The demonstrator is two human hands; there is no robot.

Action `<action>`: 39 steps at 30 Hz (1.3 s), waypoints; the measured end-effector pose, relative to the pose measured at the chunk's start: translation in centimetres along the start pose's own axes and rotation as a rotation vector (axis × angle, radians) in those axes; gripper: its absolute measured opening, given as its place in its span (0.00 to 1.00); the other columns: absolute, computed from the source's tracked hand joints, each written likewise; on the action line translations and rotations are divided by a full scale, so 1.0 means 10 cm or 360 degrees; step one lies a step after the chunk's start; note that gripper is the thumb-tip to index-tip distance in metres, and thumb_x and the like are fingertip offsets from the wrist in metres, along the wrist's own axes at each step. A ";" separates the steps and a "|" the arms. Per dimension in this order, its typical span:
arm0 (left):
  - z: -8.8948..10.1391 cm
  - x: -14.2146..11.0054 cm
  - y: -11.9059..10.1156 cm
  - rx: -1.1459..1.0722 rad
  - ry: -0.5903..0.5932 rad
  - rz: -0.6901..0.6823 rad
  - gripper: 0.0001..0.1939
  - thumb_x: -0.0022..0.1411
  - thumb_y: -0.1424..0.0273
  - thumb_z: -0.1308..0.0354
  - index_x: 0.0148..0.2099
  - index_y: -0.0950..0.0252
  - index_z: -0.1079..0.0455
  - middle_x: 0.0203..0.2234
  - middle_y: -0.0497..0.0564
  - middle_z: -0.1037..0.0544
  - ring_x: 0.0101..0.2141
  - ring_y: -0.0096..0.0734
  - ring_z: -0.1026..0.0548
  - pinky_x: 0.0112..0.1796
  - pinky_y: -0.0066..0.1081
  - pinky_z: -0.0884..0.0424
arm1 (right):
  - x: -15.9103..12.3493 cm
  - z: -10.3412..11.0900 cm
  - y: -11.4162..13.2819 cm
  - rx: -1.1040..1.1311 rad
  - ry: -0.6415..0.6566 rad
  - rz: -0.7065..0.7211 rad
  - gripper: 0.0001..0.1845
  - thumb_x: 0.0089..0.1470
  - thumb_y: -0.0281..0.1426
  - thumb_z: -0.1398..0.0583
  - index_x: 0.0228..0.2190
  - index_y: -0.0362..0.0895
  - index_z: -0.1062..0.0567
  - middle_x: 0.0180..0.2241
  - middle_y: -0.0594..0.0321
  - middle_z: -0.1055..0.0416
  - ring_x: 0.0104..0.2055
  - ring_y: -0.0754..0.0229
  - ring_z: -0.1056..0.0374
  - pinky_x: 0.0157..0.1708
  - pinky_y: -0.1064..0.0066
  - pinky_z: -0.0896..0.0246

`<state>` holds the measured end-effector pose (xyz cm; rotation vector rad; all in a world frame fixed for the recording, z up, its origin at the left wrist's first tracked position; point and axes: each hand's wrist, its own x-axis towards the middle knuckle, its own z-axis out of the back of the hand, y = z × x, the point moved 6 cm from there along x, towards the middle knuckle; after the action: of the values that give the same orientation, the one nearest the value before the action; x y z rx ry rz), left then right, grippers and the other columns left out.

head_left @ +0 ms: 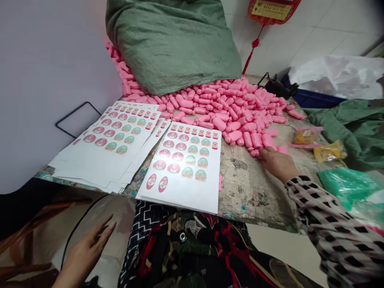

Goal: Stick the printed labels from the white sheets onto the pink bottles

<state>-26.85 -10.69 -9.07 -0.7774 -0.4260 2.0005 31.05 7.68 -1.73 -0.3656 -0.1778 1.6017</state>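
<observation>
My right hand (pixel 278 163) is at the front edge of a heap of small pink bottles (pixel 231 108). Its fingers are curled around the end of one small pink bottle (pixel 255 153), partly hidden by the hand. Low on the left, off the table's edge, my left hand (pixel 91 244) has its fingers stretched out and holds nothing. A sticker sheet (pixel 192 192) with pink and green labels lies at the table's front. Left of it is a fanned stack of similar sticker sheets (pixel 93 160).
A big green sack (pixel 177 44) rests on the heap at the back. On the right are small yellow packets (pixel 304 136), a green plastic bag (pixel 348 184), green cloth (pixel 345 128) and a blue bin (pixel 315 98). A grey panel (pixel 57 88) stands left, near a black wire frame (pixel 78 116).
</observation>
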 end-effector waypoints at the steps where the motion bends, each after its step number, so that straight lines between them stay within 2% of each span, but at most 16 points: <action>1: -0.02 -0.02 -0.08 -0.0008 0.0047 0.0005 0.26 0.48 0.48 0.44 0.44 0.59 0.27 0.38 0.55 0.20 0.41 0.51 0.24 0.44 0.42 0.31 | 0.00 0.00 0.00 -0.0004 0.0000 0.0033 0.16 0.59 0.32 0.50 0.46 0.40 0.31 0.46 0.47 0.32 0.36 0.55 0.31 0.24 0.68 0.53; 3: -0.05 -0.07 -0.29 -0.0118 0.0137 0.0014 0.28 0.49 0.48 0.43 0.47 0.60 0.28 0.43 0.55 0.22 0.43 0.48 0.25 0.45 0.39 0.31 | -0.01 0.01 -0.02 0.0026 -0.0023 0.0081 0.17 0.60 0.34 0.50 0.46 0.39 0.31 0.45 0.44 0.32 0.35 0.56 0.31 0.24 0.66 0.56; 5: -0.07 -0.13 -0.54 -0.0306 0.0208 -0.0004 0.29 0.48 0.48 0.42 0.47 0.61 0.27 0.42 0.55 0.22 0.39 0.44 0.24 0.40 0.35 0.29 | -0.01 0.03 -0.08 0.0084 -0.0041 0.0081 0.17 0.59 0.34 0.48 0.46 0.37 0.30 0.45 0.43 0.32 0.36 0.56 0.32 0.25 0.65 0.58; 9: -0.09 -0.23 -1.06 -0.0597 0.0429 -0.0133 0.22 0.50 0.53 0.40 0.42 0.62 0.25 0.29 0.51 0.21 0.28 0.33 0.26 0.32 0.30 0.30 | -0.03 0.13 -0.11 0.0339 -0.0045 -0.0020 0.18 0.54 0.38 0.42 0.42 0.38 0.27 0.44 0.44 0.30 0.38 0.52 0.32 0.26 0.65 0.55; 11: -0.14 -0.26 -1.31 -0.0702 0.0546 -0.0226 0.19 0.52 0.55 0.40 0.41 0.62 0.24 0.27 0.51 0.22 0.26 0.30 0.28 0.31 0.29 0.31 | -0.09 0.25 0.03 0.0732 -0.0091 -0.0073 0.19 0.51 0.42 0.41 0.40 0.40 0.25 0.40 0.49 0.27 0.37 0.52 0.32 0.27 0.66 0.49; 13: -0.24 -0.27 -1.57 -0.0869 0.0663 -0.0286 0.17 0.54 0.58 0.41 0.43 0.62 0.25 0.29 0.51 0.22 0.27 0.29 0.28 0.33 0.29 0.31 | -0.20 0.39 0.35 0.1456 -0.0090 -0.0026 0.18 0.47 0.42 0.38 0.38 0.43 0.25 0.36 0.56 0.26 0.34 0.55 0.31 0.31 0.67 0.42; 16: -0.48 -0.29 -1.96 -0.1271 0.0864 -0.0287 0.20 0.56 0.61 0.41 0.50 0.62 0.30 0.39 0.55 0.22 0.33 0.31 0.25 0.38 0.32 0.30 | -0.42 0.57 1.13 0.2573 0.0260 0.0169 0.20 0.46 0.40 0.37 0.41 0.46 0.28 0.37 0.60 0.26 0.36 0.57 0.30 0.35 0.66 0.36; 20: -0.81 -0.40 -2.36 -0.1758 0.1203 -0.0268 0.22 0.61 0.62 0.45 0.56 0.59 0.38 0.50 0.57 0.29 0.42 0.35 0.26 0.42 0.36 0.30 | -0.70 0.79 2.05 0.3077 0.0600 0.0301 0.18 0.46 0.37 0.36 0.39 0.46 0.29 0.33 0.64 0.27 0.35 0.61 0.31 0.35 0.69 0.36; 22: -0.88 -0.44 -2.38 -0.1849 0.1284 -0.0248 0.20 0.62 0.62 0.47 0.55 0.59 0.39 0.50 0.57 0.30 0.43 0.35 0.27 0.38 0.34 0.28 | -0.79 0.86 2.33 0.3083 0.0669 0.0413 0.16 0.48 0.38 0.37 0.40 0.47 0.29 0.34 0.64 0.27 0.35 0.61 0.31 0.36 0.69 0.35; 25: -0.85 -0.45 -2.17 -0.1793 0.1249 -0.0172 0.19 0.60 0.62 0.45 0.53 0.60 0.38 0.46 0.56 0.28 0.37 0.33 0.25 0.31 0.31 0.27 | -0.83 0.91 2.49 0.2814 0.0627 0.0674 0.16 0.51 0.39 0.39 0.42 0.48 0.29 0.38 0.63 0.28 0.38 0.60 0.31 0.38 0.67 0.36; 27: -0.75 -0.41 -1.93 -0.1686 0.1094 -0.0144 0.20 0.58 0.63 0.42 0.52 0.61 0.37 0.41 0.54 0.26 0.32 0.30 0.26 0.30 0.30 0.28 | -0.77 0.89 2.47 0.2511 0.0446 0.0762 0.16 0.53 0.40 0.42 0.44 0.49 0.28 0.40 0.62 0.29 0.40 0.59 0.32 0.41 0.66 0.37; 29: -0.61 -0.35 -1.67 -0.1460 0.0782 -0.0183 0.18 0.54 0.64 0.39 0.47 0.63 0.34 0.36 0.50 0.25 0.30 0.28 0.26 0.32 0.30 0.29 | -0.66 0.86 2.43 0.2181 0.0217 0.0744 0.16 0.57 0.40 0.46 0.44 0.49 0.27 0.39 0.61 0.29 0.41 0.58 0.33 0.42 0.65 0.39; 31: -0.47 -0.31 -1.48 -0.1076 0.0434 -0.0330 0.14 0.53 0.64 0.38 0.41 0.63 0.31 0.31 0.48 0.25 0.31 0.28 0.27 0.35 0.30 0.30 | -0.56 0.85 2.44 0.1878 0.0038 0.0717 0.15 0.59 0.38 0.49 0.43 0.49 0.27 0.37 0.60 0.30 0.40 0.58 0.34 0.41 0.66 0.41; 33: -0.39 -0.31 -1.43 -0.0668 0.0176 -0.0603 0.11 0.54 0.64 0.39 0.39 0.63 0.30 0.32 0.48 0.24 0.35 0.31 0.27 0.40 0.32 0.30 | -0.51 0.86 2.53 0.1630 -0.0053 0.0712 0.15 0.60 0.36 0.49 0.44 0.48 0.27 0.36 0.60 0.31 0.39 0.59 0.34 0.39 0.67 0.42; 36: -0.43 -0.37 -1.49 -0.0254 0.0024 -0.1076 0.13 0.59 0.68 0.45 0.47 0.61 0.31 0.48 0.52 0.26 0.50 0.36 0.30 0.51 0.36 0.35 | -0.48 0.91 2.67 0.1311 -0.0142 0.0680 0.13 0.60 0.35 0.49 0.43 0.47 0.29 0.36 0.61 0.32 0.36 0.60 0.35 0.34 0.69 0.44; 39: -0.55 -0.39 -1.52 0.0069 -0.0011 -0.1275 0.19 0.63 0.69 0.50 0.55 0.63 0.35 0.58 0.56 0.36 0.57 0.37 0.38 0.54 0.37 0.38 | -0.49 0.95 2.76 0.1089 -0.0189 0.0640 0.12 0.61 0.36 0.51 0.38 0.47 0.29 0.36 0.61 0.34 0.34 0.61 0.35 0.29 0.70 0.47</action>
<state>-12.02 -6.23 -3.05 -0.4613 -0.5840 1.2557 2.00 1.92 -1.39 0.2422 0.3749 1.9650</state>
